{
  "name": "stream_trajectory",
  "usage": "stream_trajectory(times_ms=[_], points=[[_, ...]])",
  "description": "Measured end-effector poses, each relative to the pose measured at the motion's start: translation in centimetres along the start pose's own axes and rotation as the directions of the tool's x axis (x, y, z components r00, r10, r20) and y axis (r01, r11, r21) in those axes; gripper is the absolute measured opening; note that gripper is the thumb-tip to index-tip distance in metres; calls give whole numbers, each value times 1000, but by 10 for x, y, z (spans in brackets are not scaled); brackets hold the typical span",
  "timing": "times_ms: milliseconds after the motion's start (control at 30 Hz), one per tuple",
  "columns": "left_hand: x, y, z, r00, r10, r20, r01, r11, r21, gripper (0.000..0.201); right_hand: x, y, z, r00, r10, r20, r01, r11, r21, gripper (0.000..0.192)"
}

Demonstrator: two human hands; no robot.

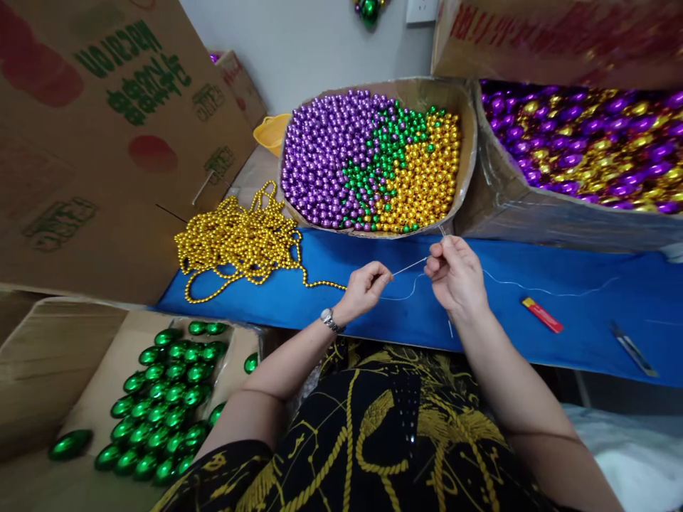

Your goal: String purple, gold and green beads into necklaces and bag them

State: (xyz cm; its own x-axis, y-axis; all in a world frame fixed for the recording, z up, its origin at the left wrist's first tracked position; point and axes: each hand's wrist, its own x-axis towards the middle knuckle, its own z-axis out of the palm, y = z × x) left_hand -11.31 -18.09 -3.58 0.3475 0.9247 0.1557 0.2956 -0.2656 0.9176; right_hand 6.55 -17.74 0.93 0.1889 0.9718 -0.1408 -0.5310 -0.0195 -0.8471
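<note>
Your left hand (364,286) and right hand (453,274) sit close together over the blue table cover (331,299), each pinching the same thin white thread (410,267). The short stretch between your fingertips looks taut, which probably keeps the end steady and easy to see against the blue. The rest of the thread trails off slack to the right of your right hand, lying loose on the cloth.

Just left of your left hand a strand of gold beads (237,245) runs toward it from a heaped pile, its tail ending near your wrist and watch (329,320). Straight beyond both hands stands an open carton of loose beads (373,160), purple, green and gold, its front rim touching the cloth and within easy reach. Right of your right hand lie a small red object (541,315) and, farther out, what seem to be thread snips (633,349). Down by your left elbow a box holds large green ornaments (163,402). Nothing lies between your hands and the bead carton; the gold pile is the nearest thing that could snag the thread.
</note>
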Motion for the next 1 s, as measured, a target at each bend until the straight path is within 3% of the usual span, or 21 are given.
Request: stream_trajectory(times_ms=[133,233,500,633,767,867,933,1000], points=[[-6,-15,1,999,-48,-21,49,997,62,26,5,2,-2,998,52,-39,-51,999,16,38],[-6,-23,-3,994,-86,66,82,995,53,27,9,3,-3,996,41,-75,-38,998,42,37],[7,-27,-23,982,-14,186,18,1000,-20,29,5,-28,2,980,-199,8,198,979,56,31],[13,-23,-31,973,27,230,-44,997,68,23,13,-35,-18,951,-309,-3,308,951,-30,27],[16,-18,-34,990,39,139,-78,957,281,18,25,-20,-49,907,-412,-88,381,891,-248,21],[18,-16,-29,992,30,119,-68,942,328,18,16,5,-47,870,-489,-67,377,746,-549,20],[19,-14,-25,990,28,140,-70,947,313,18,2,29,-32,868,-475,146,422,552,-719,31],[20,-11,-21,989,35,142,-77,949,305,14,-9,54,-15,850,-329,412,521,402,-753,35]])
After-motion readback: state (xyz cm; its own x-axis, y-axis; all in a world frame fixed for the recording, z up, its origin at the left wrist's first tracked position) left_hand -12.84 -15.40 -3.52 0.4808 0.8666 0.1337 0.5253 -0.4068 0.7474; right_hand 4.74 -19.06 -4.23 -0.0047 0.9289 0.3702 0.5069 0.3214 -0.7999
